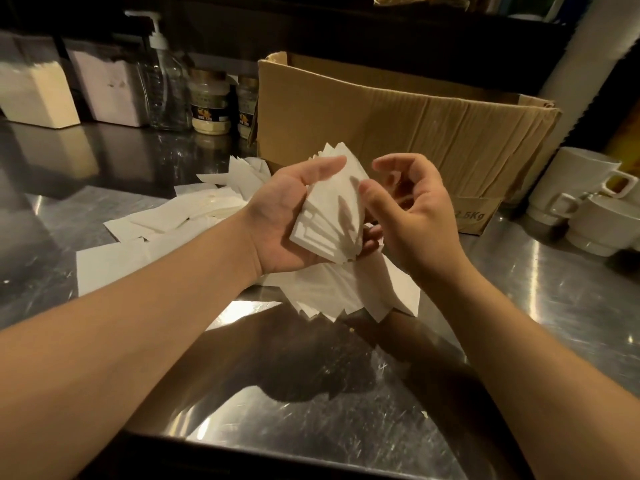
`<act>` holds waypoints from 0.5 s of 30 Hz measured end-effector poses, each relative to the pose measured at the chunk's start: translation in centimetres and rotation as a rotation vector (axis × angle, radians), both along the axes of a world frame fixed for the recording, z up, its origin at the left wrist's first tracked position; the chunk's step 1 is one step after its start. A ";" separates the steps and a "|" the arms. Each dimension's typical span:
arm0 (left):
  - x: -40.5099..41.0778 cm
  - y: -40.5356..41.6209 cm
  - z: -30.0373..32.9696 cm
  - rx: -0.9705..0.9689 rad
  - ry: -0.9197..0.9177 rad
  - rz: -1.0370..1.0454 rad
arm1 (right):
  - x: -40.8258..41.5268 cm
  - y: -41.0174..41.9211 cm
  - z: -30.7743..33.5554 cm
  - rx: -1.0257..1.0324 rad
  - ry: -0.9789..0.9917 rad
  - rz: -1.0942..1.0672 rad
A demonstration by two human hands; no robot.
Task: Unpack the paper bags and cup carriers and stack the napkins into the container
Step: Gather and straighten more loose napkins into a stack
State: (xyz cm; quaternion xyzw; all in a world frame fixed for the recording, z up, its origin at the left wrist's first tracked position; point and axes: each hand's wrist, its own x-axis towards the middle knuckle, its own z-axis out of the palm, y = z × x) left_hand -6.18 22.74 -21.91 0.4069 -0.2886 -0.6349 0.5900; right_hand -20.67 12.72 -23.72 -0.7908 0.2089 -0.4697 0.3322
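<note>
My left hand (287, 216) holds a fanned stack of white napkins (329, 216) above the steel counter, its fingers under the stack and its thumb along the top edge. My right hand (412, 216) is at the stack's right side, thumb touching the top napkin and fingers loosely curled. More loose napkins (166, 230) lie scattered on the counter to the left and under my hands. Two napkin containers stand at the back left, one (34, 95) filled with white napkins and the other (110, 88) beside it.
An open cardboard box (433, 126) stands right behind my hands. A clear pump bottle (166, 84) and two jars (211, 105) sit left of it. White cups (585, 202) are stacked at the right edge. The steel counter (311, 393) stretches toward me.
</note>
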 end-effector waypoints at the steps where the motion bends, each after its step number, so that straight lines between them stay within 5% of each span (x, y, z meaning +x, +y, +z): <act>1: 0.0 0.0 0.0 -0.005 0.002 0.009 | -0.1 0.1 0.0 -0.083 0.006 0.029; 15: 0.0 0.0 0.2 0.002 0.008 0.047 | -0.2 0.7 -0.6 -0.518 0.111 -0.021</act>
